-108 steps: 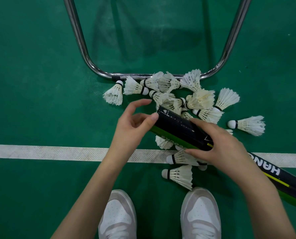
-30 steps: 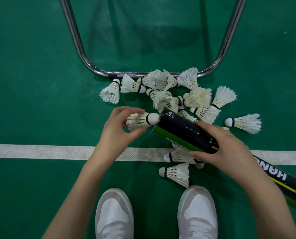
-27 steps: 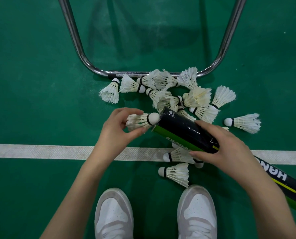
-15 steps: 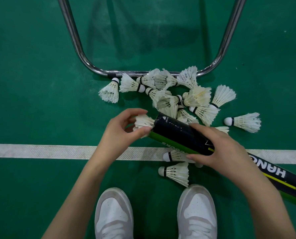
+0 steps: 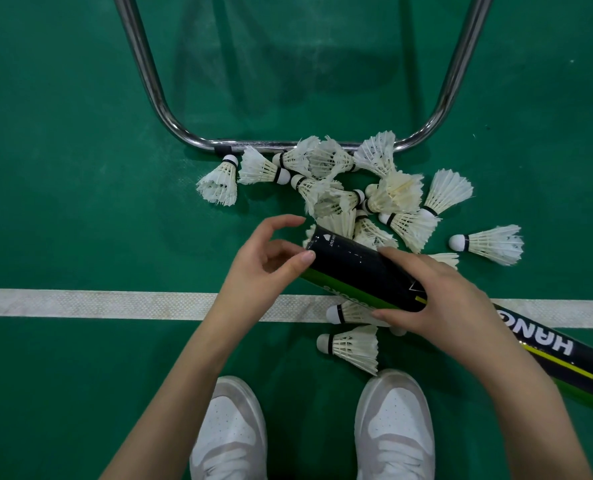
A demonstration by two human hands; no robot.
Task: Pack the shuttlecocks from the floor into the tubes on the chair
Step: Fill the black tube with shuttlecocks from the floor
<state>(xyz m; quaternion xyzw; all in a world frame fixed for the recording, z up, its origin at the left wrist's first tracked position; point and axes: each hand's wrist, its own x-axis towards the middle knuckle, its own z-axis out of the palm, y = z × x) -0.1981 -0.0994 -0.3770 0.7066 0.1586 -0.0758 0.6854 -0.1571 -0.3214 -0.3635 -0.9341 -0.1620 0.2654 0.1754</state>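
Note:
A long black and green tube (image 5: pixel 361 271) slants from the middle of the view down to the right edge, held above the floor. My right hand (image 5: pixel 437 299) grips it around its middle. At the tube's open upper end is my left hand (image 5: pixel 267 261), fingers apart, thumb tip touching the rim; a shuttlecock's feather edge (image 5: pixel 308 233) just shows at that mouth. Several white feather shuttlecocks (image 5: pixel 333 178) lie piled on the green floor beyond the tube. One lies apart at the right (image 5: pixel 489 242), and two (image 5: pixel 352 346) lie under the tube near my feet.
A chrome chair leg frame (image 5: pixel 181 133) curves in a U across the floor behind the pile; the chair seat is out of view. A white court line (image 5: pixel 91 303) crosses the green floor. My two white shoes (image 5: pixel 232 434) stand at the bottom.
My left hand brought a shuttlecock to the tube's mouth cork first and pushed it in; now only its feather edge shows and the fingers have spread. The right hand kept hold of the tube.

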